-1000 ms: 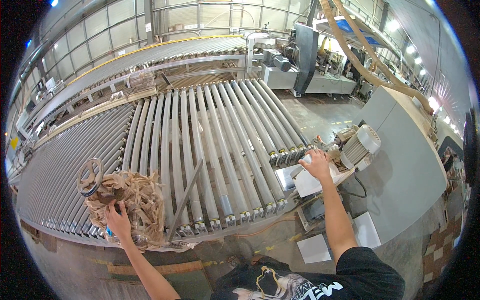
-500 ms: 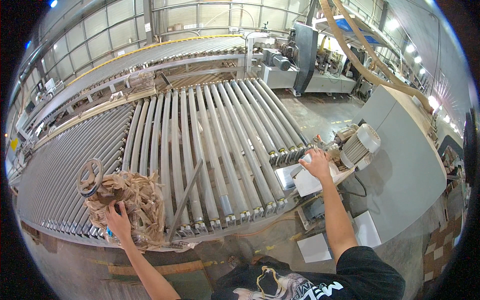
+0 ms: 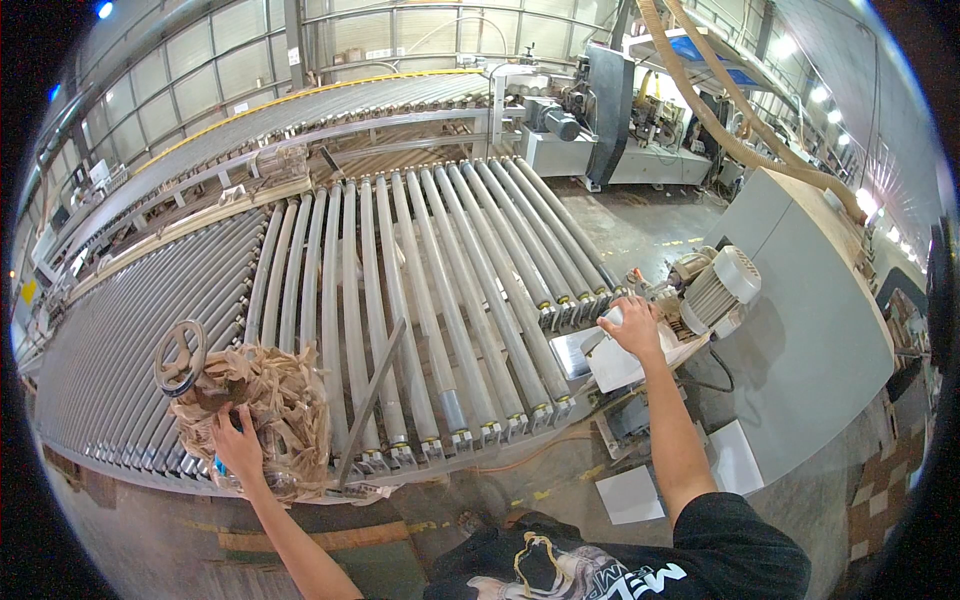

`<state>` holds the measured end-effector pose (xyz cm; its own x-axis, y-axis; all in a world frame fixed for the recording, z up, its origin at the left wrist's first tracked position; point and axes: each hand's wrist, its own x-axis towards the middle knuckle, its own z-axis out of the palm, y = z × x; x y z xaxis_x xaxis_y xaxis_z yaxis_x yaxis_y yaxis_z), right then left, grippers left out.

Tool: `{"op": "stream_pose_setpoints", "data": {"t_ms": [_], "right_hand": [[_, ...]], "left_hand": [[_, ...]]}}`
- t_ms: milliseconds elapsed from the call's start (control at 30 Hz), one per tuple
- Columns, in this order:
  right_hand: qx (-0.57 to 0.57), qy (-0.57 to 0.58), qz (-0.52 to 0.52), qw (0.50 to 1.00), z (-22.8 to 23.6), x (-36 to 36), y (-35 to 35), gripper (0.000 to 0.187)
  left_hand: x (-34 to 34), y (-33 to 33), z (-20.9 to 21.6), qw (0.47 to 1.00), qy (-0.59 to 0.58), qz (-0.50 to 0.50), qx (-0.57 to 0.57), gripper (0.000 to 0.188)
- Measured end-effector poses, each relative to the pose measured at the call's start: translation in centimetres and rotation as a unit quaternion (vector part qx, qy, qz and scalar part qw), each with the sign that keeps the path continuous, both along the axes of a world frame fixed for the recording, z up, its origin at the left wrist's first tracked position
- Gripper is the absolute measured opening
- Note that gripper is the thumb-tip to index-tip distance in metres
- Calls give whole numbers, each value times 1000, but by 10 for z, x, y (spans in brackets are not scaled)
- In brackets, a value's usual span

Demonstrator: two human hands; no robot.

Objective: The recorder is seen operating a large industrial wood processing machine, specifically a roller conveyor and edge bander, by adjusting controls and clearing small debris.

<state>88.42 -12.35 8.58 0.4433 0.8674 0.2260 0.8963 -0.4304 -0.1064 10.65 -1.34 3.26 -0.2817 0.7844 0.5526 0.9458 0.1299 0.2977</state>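
Observation:
My left hand (image 3: 238, 442) lies with fingers stretched out and apart at a heap of brown, strip-like scraps (image 3: 295, 400). Its fingertips rest by a dark part under a handwheel (image 3: 181, 385). A bit of blue shows beside that wrist. On the right, my right hand (image 3: 634, 328) curls over a small white, rounded piece (image 3: 612, 317) at the end of the roller conveyor, above a white plate (image 3: 614, 370). The fingers cover most of that piece, so its kind is hidden. Just beyond this hand sits a ribbed grey electric motor (image 3: 722, 290).
Steel rollers (image 3: 410, 290) fill the middle, with a flat metal bar (image 3: 372, 400) slanting across them. A large grey cabinet (image 3: 800, 330) stands at right. White sheets (image 3: 632, 496) lie low beside my right arm. Farther back are another machine (image 3: 610, 120) and hoses (image 3: 735, 140).

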Motion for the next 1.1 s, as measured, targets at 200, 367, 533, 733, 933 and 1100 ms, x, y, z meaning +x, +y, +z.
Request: {"op": "stream_pose_setpoints", "data": {"t_ms": [200, 367, 533, 733, 933, 1100], "right_hand": [[-11, 6, -5, 1000, 4, -2, -1, 64], [-5, 3, 0, 1000, 5, -2, -1, 63], [27, -4, 10, 1000, 0, -1, -3, 61], [31, -4, 14, 999, -2, -1, -2, 61], [36, 0, 15, 999, -4, 1, -1, 60], [31, 4, 13, 999, -3, 2, -2, 60]], "left_hand": [[7, -3, 8, 1000, -25, -3, -14, 54], [5, -1, 7, 1000, -24, -1, -16, 55], [10, -4, 8, 999, -41, 8, -18, 54], [7, -3, 7, 999, -36, 10, -20, 53], [-1, 0, -2, 1000, -15, 11, -14, 55], [4, 0, 3, 1000, -22, 9, -12, 55]]}}
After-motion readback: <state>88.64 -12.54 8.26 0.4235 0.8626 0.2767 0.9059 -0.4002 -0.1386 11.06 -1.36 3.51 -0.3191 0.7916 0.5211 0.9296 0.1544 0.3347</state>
